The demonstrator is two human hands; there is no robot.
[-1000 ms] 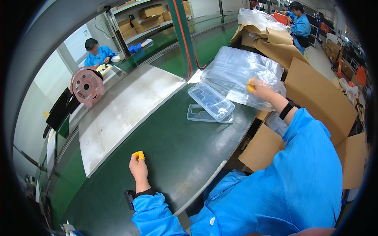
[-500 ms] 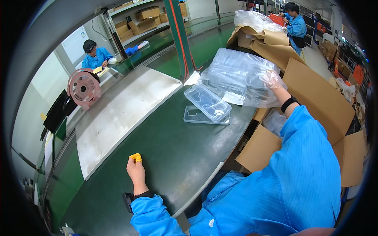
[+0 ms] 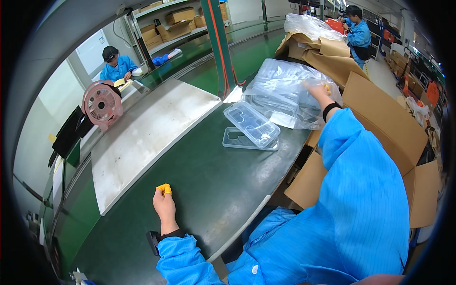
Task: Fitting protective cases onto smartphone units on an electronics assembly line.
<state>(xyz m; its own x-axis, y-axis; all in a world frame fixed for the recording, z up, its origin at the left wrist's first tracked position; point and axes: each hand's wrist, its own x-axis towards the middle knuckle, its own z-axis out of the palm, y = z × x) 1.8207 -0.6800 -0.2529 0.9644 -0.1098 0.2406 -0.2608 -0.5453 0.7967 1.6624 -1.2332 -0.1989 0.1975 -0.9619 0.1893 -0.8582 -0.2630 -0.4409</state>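
Observation:
My left hand (image 3: 164, 205) rests on the dark green belt (image 3: 199, 175) as a loose fist, yellow finger cots on its fingertips, holding nothing. My right hand (image 3: 317, 91) reaches far forward into a big clear plastic bag (image 3: 285, 85) full of clear plastic trays; its fingers are partly hidden in the plastic, so what they grip is unclear. Two clear plastic trays (image 3: 251, 124) lie stacked askew on the belt just left of the bag. Both arms wear blue sleeves, each with a black wrist strap.
A bare metal plate (image 3: 147, 128) lies left of the belt. A pink fan (image 3: 101, 103) stands at the far left. Open cardboard boxes (image 3: 380, 128) stand to my right. Two other people in blue work at the back, one left (image 3: 116, 66), one right (image 3: 357, 34).
My right hand moved from the bag's near right side further up and into the bag. The left hand stayed put on the belt.

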